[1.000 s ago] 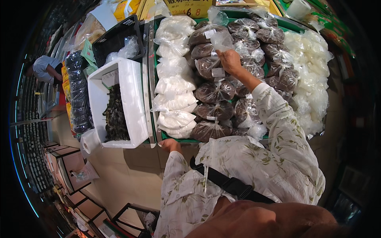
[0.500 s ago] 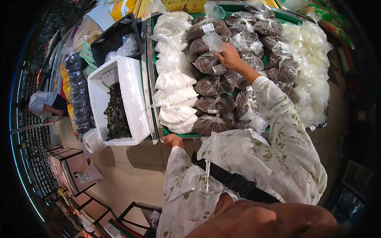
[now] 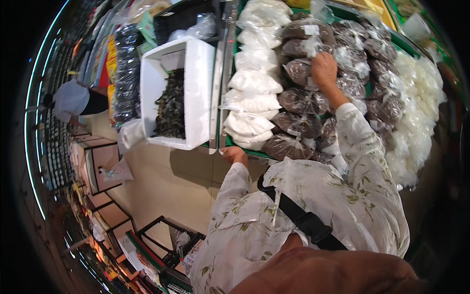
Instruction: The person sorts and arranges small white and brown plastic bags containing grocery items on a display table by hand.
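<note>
My right hand is among the clear plastic bags of dark brown food, whose exact kind I cannot make out. Its fingers are curled closed at the gathered plastic top of one brown bag, and the fingertips are partly hidden. Just beyond lies another brown bag with a small white label. My left hand grips the front rim of the green-lined display bin, close to its left corner. Near that hand, bags of white food are stacked in a column.
Left of the bin, a white foam box holds dark leafy seaweed-like pieces. Translucent whitish bags fill the right side. A person is at the far left. Framed stands are on the floor at lower left.
The view has turned, so the bin appears farther right. My right hand has shifted slightly among the brown bags, its fingers now pointing down. My left hand stays at the bin's rim.
</note>
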`<state>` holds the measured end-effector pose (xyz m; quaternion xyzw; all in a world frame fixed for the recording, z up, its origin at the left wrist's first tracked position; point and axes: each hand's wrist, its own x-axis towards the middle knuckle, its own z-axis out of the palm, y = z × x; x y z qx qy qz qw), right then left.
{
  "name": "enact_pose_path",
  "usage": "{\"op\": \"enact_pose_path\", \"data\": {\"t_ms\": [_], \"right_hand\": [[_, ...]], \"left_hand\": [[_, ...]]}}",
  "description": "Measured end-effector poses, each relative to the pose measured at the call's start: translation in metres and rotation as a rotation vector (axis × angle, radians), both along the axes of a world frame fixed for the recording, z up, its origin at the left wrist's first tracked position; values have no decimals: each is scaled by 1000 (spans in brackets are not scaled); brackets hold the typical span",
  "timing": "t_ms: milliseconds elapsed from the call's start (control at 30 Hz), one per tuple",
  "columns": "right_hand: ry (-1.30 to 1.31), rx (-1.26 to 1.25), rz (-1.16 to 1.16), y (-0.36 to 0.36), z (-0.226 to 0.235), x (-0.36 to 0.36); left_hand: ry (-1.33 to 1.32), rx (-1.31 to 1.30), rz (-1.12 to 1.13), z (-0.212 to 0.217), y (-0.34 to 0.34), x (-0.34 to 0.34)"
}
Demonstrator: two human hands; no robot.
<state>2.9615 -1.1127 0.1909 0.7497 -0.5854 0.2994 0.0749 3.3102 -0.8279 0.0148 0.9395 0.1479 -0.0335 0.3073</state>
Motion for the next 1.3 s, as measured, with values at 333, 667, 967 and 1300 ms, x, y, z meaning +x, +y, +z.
{"op": "enact_pose_path", "data": {"t_ms": [333,667,967,1300], "right_hand": [[-76,22,52,21,2,-34],[100,294,-200,88,-4,-141],[488,547,-785,145,9,-229],[208,443,-857,167,-31,-326]], "left_hand": [[58,-70,43,73,-33,-26],[-164,72,71,42,-25,-25],[-40,44,68,32,-27,-19],[69,-7,56,58,-36,-30]]}}
